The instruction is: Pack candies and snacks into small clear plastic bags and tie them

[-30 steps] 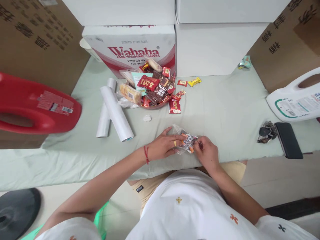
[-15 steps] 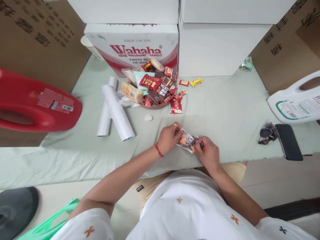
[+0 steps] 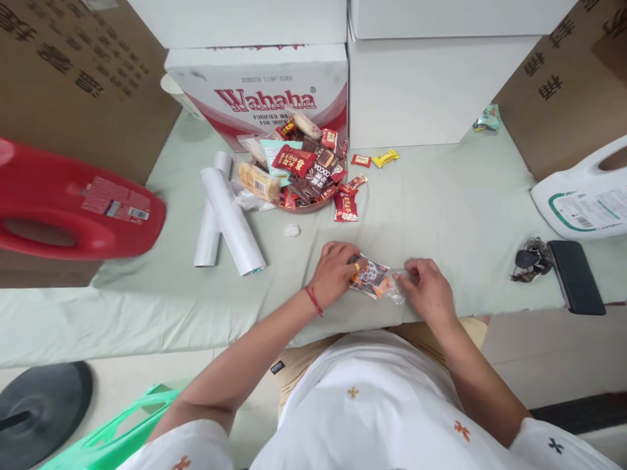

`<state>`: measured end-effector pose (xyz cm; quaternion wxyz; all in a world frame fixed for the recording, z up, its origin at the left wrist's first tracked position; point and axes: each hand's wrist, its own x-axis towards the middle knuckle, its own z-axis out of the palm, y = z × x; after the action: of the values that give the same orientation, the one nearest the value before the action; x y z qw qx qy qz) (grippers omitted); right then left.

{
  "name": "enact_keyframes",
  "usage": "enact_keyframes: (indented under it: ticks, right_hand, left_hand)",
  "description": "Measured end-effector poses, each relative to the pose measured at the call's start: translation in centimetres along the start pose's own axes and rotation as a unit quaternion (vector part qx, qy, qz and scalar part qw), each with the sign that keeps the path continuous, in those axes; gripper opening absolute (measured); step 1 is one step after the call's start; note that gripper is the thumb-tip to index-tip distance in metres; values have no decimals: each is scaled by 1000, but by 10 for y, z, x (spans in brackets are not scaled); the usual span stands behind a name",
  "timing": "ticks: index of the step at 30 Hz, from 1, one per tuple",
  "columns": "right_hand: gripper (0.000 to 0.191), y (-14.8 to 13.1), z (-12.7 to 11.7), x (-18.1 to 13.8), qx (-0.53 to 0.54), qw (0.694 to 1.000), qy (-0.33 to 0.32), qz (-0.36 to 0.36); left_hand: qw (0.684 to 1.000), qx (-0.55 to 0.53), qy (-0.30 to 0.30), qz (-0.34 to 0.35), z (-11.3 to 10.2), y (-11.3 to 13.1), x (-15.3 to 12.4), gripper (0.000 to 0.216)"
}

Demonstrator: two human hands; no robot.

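A small dark snack packet point(image 3: 371, 277) with orange print and a clear, crinkled right end lies just above the front of the cloth. My left hand point(image 3: 337, 271), with a ring and a red string bracelet, grips its left end; the fingers cover part of it. At the clear end is my right hand point(image 3: 428, 290), thumb and forefinger apart, the thumb by the plastic. I cannot tell whether the thumb touches it. Beyond my hands, a round tray point(image 3: 306, 208) is heaped with wrapped snacks, including a red packet point(image 3: 294, 160) and a brown cocoa packet point(image 3: 321, 171).
Two white rolls point(image 3: 232, 225) lie crossed on the left, near a red jug point(image 3: 78, 209). A crumpled white scrap point(image 3: 291, 230) sits mid-table. Keys point(image 3: 529, 260), a black phone point(image 3: 575, 277) and a white jug point(image 3: 588, 196) are right. White boxes point(image 3: 441, 91) stand behind.
My right hand has moved right and its fingers have parted; the packet's clear end now shows. My left hand has shifted further over the packet, its fingers covering more of the left end.
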<state>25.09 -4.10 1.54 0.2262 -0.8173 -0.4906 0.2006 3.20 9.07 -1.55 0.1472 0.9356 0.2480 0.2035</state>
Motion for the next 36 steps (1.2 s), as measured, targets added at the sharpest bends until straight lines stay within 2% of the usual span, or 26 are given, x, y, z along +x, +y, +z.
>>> enact_keyframes:
  ticks: [3,6,9,14,16,18,20,22,24,27,29,31,33,34,36]
  right_hand:
    - [27,13,-9,3,-26,999,20,-27]
    - [36,19,-11,4,-7,997,38,-68]
    - [42,13,-8,3,13,995,14,-101]
    - [22,-6,-9,-3,74,986,-47,-142]
    - [22,-8,-16,-7,125,981,-95,-114]
    - [27,-7,-23,-12,170,973,-150,-33]
    - [33,-6,-27,-16,209,960,-178,52]
    - [37,-9,-29,-18,244,952,-163,88]
    - [38,-18,-25,-16,270,951,-122,92]
    - [35,-39,-10,-7,312,941,-88,96]
    - [30,-51,3,-1,339,931,-95,97]
    - [27,-58,15,3,329,935,-112,75]
    - [30,-59,23,1,267,957,-112,15]
    - [32,-58,27,-1,226,968,-103,-25]
    - [37,-54,31,-8,151,980,-81,-97]
  left_hand:
    - [1000,6,-4,-2,1,-1,0,26]
    - [1000,14,-11,-2,2,0,-1,27]
    - [1000,22,-14,2,2,0,-1,27]
    - [999,31,-5,10,1,1,0,26]
    - [999,32,-1,18,1,1,0,25]
    - [999,37,-1,24,1,2,1,25]
    - [999,45,-2,29,0,3,1,22]
    - [998,55,-4,31,0,5,1,21]
    - [998,61,-10,30,-2,9,1,20]
    - [997,74,-17,31,-5,15,1,22]
    - [996,82,-14,35,-6,19,0,21]
    - [996,81,-9,35,-5,21,0,19]
    - [998,64,8,20,-4,19,-1,19]
    - [998,54,23,-2,-3,18,-1,19]
    - [993,38,69,-89,-2,13,-1,22]
